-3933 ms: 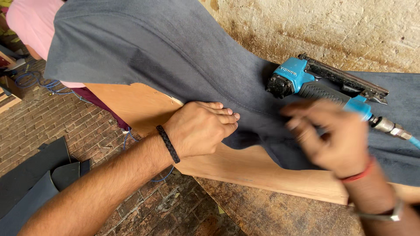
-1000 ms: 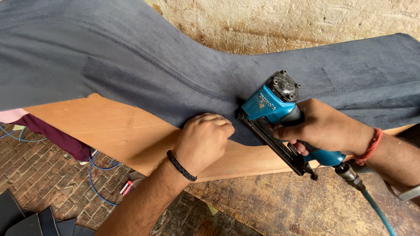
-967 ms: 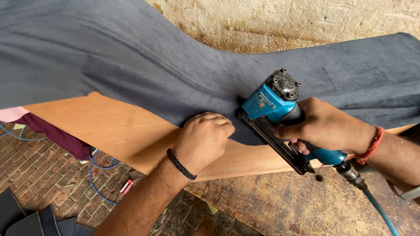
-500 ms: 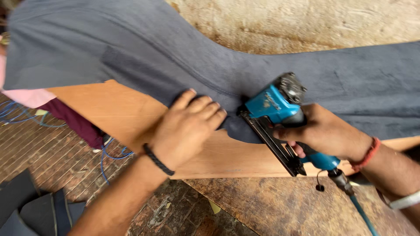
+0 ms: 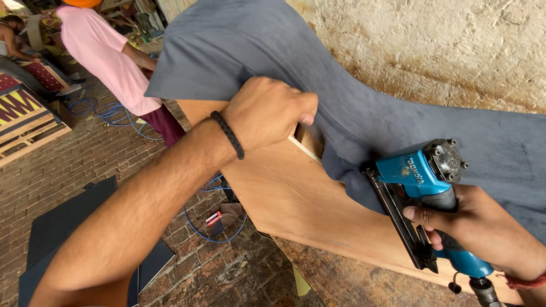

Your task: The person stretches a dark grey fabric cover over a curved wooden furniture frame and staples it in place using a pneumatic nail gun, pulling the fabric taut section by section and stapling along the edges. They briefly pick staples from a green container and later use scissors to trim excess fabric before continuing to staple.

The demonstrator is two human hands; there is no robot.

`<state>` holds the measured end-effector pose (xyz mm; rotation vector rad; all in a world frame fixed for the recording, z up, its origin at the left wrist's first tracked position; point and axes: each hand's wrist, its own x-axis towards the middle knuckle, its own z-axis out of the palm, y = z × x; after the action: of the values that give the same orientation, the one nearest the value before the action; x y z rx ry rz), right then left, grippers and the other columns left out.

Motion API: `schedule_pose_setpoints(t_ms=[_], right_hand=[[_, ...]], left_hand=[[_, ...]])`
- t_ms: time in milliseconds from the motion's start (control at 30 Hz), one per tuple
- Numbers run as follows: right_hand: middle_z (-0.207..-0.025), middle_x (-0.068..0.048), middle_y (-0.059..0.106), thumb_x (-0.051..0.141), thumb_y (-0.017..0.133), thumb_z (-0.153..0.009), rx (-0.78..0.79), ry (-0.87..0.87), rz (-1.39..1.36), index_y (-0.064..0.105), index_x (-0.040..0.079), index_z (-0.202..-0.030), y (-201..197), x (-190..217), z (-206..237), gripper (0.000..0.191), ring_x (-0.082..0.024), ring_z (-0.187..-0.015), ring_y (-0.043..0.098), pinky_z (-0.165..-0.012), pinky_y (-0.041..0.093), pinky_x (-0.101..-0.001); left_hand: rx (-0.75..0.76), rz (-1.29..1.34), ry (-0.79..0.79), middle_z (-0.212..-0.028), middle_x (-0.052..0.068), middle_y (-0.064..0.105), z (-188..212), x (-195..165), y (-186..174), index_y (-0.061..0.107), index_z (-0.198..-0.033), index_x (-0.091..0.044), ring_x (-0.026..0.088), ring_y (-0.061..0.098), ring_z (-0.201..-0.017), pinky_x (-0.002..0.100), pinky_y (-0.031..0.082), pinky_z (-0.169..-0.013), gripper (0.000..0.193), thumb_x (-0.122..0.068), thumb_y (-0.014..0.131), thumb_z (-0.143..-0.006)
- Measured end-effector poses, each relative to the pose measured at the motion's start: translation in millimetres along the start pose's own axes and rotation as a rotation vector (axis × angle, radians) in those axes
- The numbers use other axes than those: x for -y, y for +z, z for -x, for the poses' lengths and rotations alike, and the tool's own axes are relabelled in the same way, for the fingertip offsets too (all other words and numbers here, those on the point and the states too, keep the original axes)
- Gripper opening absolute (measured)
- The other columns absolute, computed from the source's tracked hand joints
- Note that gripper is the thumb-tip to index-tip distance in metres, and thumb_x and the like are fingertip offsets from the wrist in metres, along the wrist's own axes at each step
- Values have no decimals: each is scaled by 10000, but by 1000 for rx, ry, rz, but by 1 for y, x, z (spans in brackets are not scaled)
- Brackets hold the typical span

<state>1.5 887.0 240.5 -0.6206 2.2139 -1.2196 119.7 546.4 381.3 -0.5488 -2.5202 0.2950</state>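
The left hand [image 5: 267,111] was clenched on the edge of the grey cloth [image 5: 364,108], bunching it over the top edge of the plywood panel [image 5: 296,199]. A black braided band [image 5: 228,134] circled that wrist. A strip of the panel's pale edge showed just at 4 o'clock from the knuckles, where the cloth had lifted away.

At 4 o'clock from the left hand, well apart, the right hand [image 5: 483,227] gripped the handle of the blue staple gun [image 5: 424,193], fingers wrapped round it and the forefinger lying along the black magazine. The gun's nose pressed against the cloth's lower fold, where it overlapped the panel face. An air fitting hung from the handle at 6 o'clock. A red thread showed at the right wrist.

The cloth draped over the panel from 10 o'clock to 3 o'clock, against a rough plaster wall [image 5: 443,45].

At 10 o'clock a person in a pink shirt [image 5: 108,57] stood on the brick floor [image 5: 74,165]. A blue hose [image 5: 210,227] looped on the bricks under the panel, and dark sheets [image 5: 62,222] lay at 8 o'clock.
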Motion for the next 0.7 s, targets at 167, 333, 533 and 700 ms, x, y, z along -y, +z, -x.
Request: schedule_pose_setpoints(t_ms=[167, 333, 533, 700], right_hand=[[-657, -109, 672, 62, 791, -908, 27, -156, -235, 736, -20, -1013, 14, 26, -13, 145, -195, -553, 604, -504, 526, -373], [-586, -99, 633, 137, 802, -862, 9, -116, -169, 733, -39, -859, 41, 67, -22, 189, -181, -488, 587, -473, 482, -345], [-553, -86, 614, 142, 786, -843, 25, -80, -203, 703, -51, -772, 43, 98, -8, 221, -177, -446, 579, -439, 474, -344], [-560, -65, 614, 132, 780, -845, 0, -150, -208, 702, -39, -776, 53, 103, -8, 199, -154, -462, 583, -446, 472, -324]], left_hand=[[135, -111, 135, -778, -25, 725, 18, 4, -9, 645, -808, -161, 214, 710, -825, 413, 545, -629, 43, -162, 676, -839], [213, -182, 163, -783, -14, 705, 19, 4, -6, 630, -809, -147, 202, 704, -867, 394, 558, -669, 158, -272, 682, -891], [207, -192, 188, -788, -16, 701, 19, 3, -3, 639, -806, -152, 209, 700, -858, 394, 557, -647, 163, -292, 689, -872], [203, -188, 166, -792, -31, 697, 18, 1, -4, 652, -812, -173, 200, 704, -859, 388, 559, -649, 97, -254, 701, -832]])
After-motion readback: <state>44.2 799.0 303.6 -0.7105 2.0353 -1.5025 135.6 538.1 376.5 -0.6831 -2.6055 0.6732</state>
